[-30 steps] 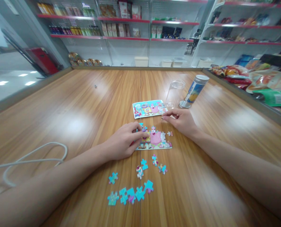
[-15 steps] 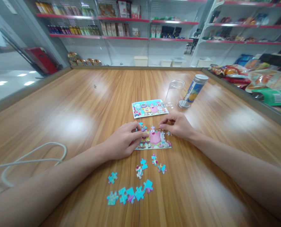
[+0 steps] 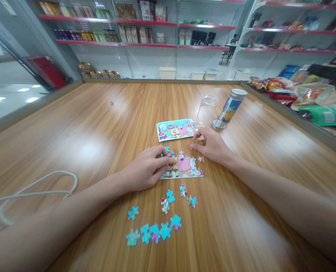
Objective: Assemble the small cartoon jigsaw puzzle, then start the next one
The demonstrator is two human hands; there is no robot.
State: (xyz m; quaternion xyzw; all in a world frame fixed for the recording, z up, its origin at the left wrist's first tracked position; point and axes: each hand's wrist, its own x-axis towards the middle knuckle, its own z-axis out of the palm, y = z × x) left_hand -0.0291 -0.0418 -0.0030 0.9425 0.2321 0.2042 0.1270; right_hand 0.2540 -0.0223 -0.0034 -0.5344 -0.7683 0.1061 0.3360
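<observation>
I watch the left hand (image 3: pixel 145 170) lie on the left part of the half-built puzzle (image 3: pixel 188 169). Its fingers are close together and the tips press down, gripping nothing; I judge this pins the joined pieces against sliding. The right hand (image 3: pixel 211 146) sits at the puzzle's far right corner, thumb and fingertips pinched together. Whether a piece sits between them I cannot tell. The puzzle lies mid-table, with the picture card (image 3: pixel 175 129) just beyond it, probably as a guide. Loose pieces (image 3: pixel 156 231) lie toward the near edge, within reach. A clear tube (image 3: pixel 207 109) and a printed tube (image 3: pixel 231 107) stand beyond the card.
</observation>
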